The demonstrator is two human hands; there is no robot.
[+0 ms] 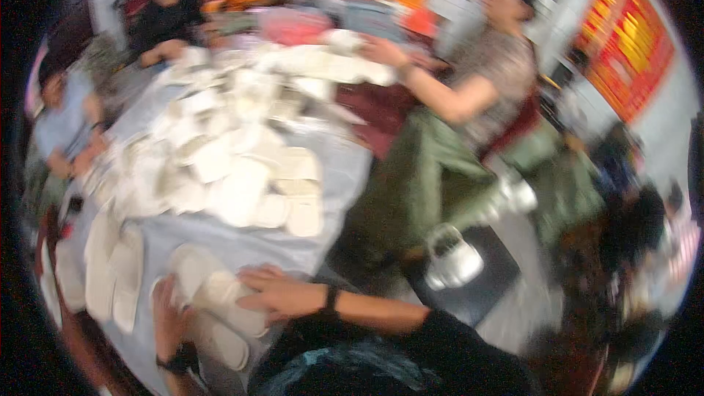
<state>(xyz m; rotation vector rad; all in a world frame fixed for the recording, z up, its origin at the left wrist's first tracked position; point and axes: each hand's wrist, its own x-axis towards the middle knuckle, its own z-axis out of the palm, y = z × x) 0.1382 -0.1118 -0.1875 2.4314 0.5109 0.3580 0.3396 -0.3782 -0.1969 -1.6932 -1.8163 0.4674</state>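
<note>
A pair of off-white slippers (221, 343) lies in front of me on the grey-covered table. My right hand (277, 295) rests across a slipper on its right side, with fingers stretched toward the left. At the pair's left edge, my left hand (170, 317) stands with its fingers extended upward along a slipper, thumb apart. Blur softens both hands, so how firmly they touch cannot be made out. Another pair of off-white slippers (126, 275) lies to the left of my left hand.
A large heap of off-white slippers (213, 147) covers the grey table sheet (341, 165). Co-workers sit at the far left, the left and the right; the right-hand person (477, 81) holds off-white pieces. A white kettle-like vessel (455, 258) stands on a dark stool or box (502, 264).
</note>
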